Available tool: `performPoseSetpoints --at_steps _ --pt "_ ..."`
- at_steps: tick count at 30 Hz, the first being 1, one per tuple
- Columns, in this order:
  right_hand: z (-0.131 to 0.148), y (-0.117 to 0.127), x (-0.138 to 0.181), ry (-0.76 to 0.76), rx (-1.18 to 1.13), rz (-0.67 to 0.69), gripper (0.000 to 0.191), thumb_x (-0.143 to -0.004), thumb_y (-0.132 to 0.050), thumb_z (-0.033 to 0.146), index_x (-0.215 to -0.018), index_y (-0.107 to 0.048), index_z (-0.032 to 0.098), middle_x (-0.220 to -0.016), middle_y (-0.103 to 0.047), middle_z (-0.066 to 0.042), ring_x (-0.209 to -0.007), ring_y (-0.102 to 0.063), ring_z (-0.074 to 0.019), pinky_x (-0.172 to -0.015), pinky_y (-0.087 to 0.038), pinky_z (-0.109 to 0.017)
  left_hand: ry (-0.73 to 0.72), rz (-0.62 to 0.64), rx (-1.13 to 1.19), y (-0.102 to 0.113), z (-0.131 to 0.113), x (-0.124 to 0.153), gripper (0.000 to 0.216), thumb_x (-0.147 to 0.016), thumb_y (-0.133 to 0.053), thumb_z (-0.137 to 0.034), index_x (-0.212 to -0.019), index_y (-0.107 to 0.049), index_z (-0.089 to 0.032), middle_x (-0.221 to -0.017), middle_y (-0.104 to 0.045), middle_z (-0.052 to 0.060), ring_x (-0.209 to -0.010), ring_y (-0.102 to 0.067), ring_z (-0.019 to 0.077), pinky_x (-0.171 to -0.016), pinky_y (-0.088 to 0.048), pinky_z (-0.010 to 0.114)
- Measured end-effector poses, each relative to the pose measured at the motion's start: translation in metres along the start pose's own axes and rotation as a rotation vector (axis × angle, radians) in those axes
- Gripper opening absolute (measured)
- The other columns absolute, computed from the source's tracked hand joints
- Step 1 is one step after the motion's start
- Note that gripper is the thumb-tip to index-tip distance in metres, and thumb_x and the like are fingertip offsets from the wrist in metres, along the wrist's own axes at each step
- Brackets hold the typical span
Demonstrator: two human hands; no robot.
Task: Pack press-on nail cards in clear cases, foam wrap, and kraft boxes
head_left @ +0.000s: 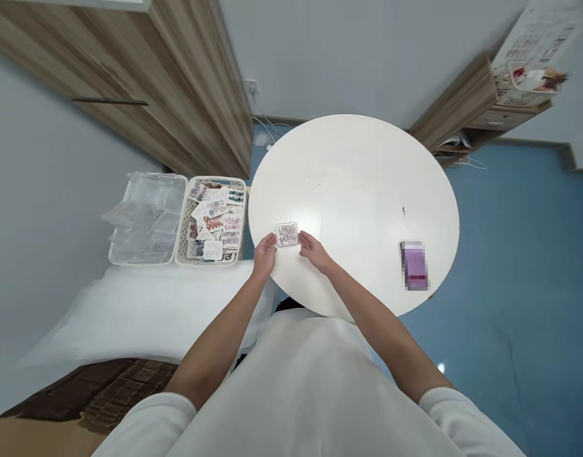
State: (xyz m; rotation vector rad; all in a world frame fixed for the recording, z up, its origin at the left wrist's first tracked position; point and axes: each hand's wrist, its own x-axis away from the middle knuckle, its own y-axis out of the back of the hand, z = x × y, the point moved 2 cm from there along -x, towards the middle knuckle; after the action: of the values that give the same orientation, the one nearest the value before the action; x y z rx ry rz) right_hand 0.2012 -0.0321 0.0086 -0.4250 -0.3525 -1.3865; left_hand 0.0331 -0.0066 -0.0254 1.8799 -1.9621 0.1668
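A small clear plastic box (pixel 287 234) of pinkish, glittery false nails lies on the white round table near its left edge. My left hand (pixel 265 256) is at the box's left side, fingers straight and thumb apart, fingertips by its edge. On the opposite side, my right hand (pixel 314 249) has its fingers stretched towards the box's right edge. The box sits between the two hands, and neither hand wraps around it. Whether the fingertips press on its sides is too small to tell.
Left of the table (pixel 358 178), a white basket (pixel 178 244) holds several cards of false nails. Beside it another basket (pixel 111 255) contains clear plastic boxes or packaging. A blurred purple, phone-like object (pixel 416 266) lies at the table's right. Wooden cabinets (pixel 191 76) stand behind.
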Motion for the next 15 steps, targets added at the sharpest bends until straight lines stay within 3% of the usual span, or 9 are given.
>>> performPoseSetpoints --at_steps 7,15 --pt "-0.002 0.058 0.068 0.033 0.017 -0.21 0.064 -0.071 -0.046 0.014 -0.132 -0.029 0.022 -0.135 -0.038 -0.008 -0.121 -0.04 -0.0165 -0.1 -0.033 -0.037 -0.057 0.252 -0.011 -0.06 -0.016 0.025 0.051 -0.071 -0.041 -0.008 -0.12 -0.046 -0.016 -0.123 -0.052 0.007 -0.111 -0.05 0.0172 -0.095 -0.041 0.033" --pt "-0.05 0.117 0.14 0.005 -0.075 -0.357 0.058 -0.069 -0.054 0.018 -0.125 -0.039 0.025 -0.128 -0.047 -0.008 -0.116 -0.046 -0.0194 -0.097 -0.036 -0.04 0.041 0.503 0.117 -0.125 -0.002 0.075 0.048 -0.067 -0.045 -0.006 -0.114 -0.051 -0.016 -0.119 -0.054 0.009 -0.107 -0.053 0.0188 -0.094 -0.04 0.036"
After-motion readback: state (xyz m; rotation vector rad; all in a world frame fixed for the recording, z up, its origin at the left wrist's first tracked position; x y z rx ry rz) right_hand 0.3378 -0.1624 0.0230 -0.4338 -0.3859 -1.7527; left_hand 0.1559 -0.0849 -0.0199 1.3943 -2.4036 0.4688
